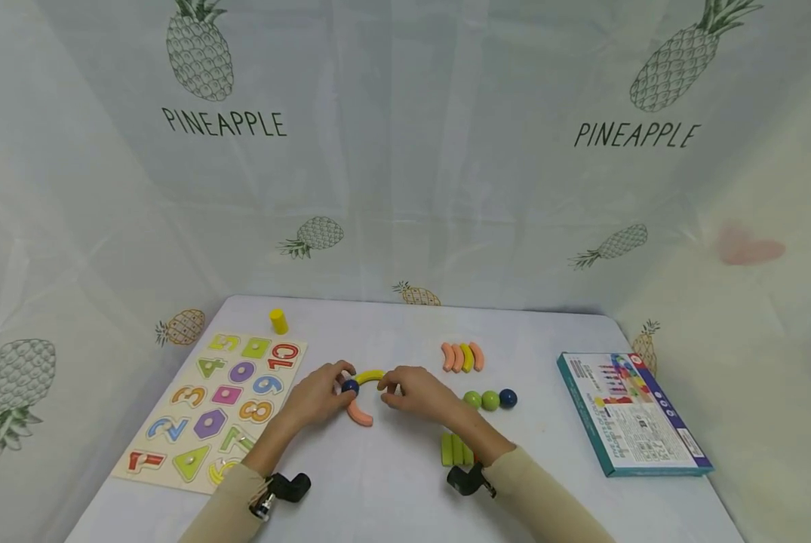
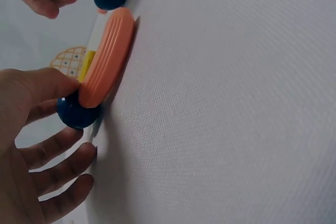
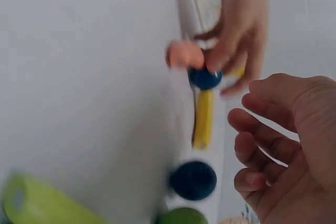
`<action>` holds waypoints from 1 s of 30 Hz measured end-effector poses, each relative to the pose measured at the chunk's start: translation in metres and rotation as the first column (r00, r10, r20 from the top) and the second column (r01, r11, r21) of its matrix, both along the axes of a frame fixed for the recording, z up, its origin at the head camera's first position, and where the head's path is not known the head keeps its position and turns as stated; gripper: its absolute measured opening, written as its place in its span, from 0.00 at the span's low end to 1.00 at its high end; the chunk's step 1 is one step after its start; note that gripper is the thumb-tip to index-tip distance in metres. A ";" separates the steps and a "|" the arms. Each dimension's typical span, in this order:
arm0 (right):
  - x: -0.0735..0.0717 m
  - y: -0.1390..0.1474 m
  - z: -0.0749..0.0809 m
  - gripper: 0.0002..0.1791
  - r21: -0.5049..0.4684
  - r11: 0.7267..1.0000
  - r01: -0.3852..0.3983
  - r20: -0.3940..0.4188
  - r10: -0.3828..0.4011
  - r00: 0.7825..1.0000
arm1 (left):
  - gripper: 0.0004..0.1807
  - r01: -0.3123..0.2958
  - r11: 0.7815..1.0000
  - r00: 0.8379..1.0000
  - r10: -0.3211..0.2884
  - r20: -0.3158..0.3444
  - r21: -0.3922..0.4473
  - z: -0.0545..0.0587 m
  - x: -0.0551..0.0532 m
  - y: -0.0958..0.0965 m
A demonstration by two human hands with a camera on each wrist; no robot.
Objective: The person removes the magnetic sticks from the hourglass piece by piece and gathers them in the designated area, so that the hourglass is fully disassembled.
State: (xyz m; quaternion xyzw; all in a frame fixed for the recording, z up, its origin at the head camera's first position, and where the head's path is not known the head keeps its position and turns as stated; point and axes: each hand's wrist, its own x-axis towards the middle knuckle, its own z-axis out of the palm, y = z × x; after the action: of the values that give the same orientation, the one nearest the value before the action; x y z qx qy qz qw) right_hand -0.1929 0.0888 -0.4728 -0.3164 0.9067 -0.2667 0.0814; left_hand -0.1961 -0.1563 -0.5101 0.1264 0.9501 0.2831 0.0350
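Note:
My left hand (image 1: 319, 394) pinches a dark blue ball (image 2: 79, 113) between thumb and fingers, low over the white tabletop. Meeting this ball are a ridged orange curved piece (image 2: 109, 59), its end by the thumb, and a yellow curved piece (image 3: 203, 119) reaching towards the right. My right hand (image 1: 419, 391) hovers at the yellow piece's far end, fingers loosely bent and holding nothing. Another dark blue ball (image 3: 193, 180) lies near the right hand; from the head view that hand hides it.
Right of the right hand lie green balls (image 1: 489, 400) and a blue one. Behind are curved pieces (image 1: 457, 357); green sticks (image 1: 453, 449) lie under the right forearm. A number puzzle board (image 1: 210, 413) and yellow cylinder (image 1: 279, 321) are at left, a flat box (image 1: 632, 413) at right.

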 end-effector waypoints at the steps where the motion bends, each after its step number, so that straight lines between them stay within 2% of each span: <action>1: 0.003 -0.004 -0.001 0.12 0.011 1.000 -0.024 0.002 0.024 1.000 | 0.18 0.012 1.000 1.000 -0.012 0.000 -0.009 0.001 0.000 0.000; 6: 0.015 -0.020 -0.011 0.12 0.090 0.993 -0.073 0.023 0.072 0.997 | 0.18 0.059 0.997 0.998 -0.059 0.010 -0.041 0.003 0.004 0.000; 9: 0.022 -0.026 -0.015 0.11 0.112 0.991 -0.068 0.031 0.065 0.997 | 0.16 0.090 0.995 0.996 -0.089 0.015 -0.046 0.004 0.005 0.000; 13: 0.026 -0.028 -0.019 0.09 0.121 0.991 -0.064 -0.003 0.065 0.998 | 0.12 0.144 0.988 0.989 -0.142 0.028 -0.054 0.003 0.006 -0.003; 21: 0.028 -0.030 -0.020 0.09 0.165 0.986 -0.024 -0.076 0.037 0.996 | 0.14 0.235 0.971 0.971 -0.233 0.057 -0.032 0.004 0.006 -0.005; 30: 0.026 -0.033 -0.025 0.09 0.224 0.974 0.027 -0.110 -0.002 0.994 | 0.13 0.252 0.967 0.966 -0.250 0.060 -0.028 0.002 0.005 -0.007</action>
State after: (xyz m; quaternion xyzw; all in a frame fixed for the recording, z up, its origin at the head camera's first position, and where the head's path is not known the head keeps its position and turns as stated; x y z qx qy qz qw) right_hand -0.1666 0.0563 -0.4982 -0.3126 0.9365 -0.1452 0.0650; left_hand -0.1911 -0.1630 -0.5078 0.2368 0.9300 0.2629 0.0995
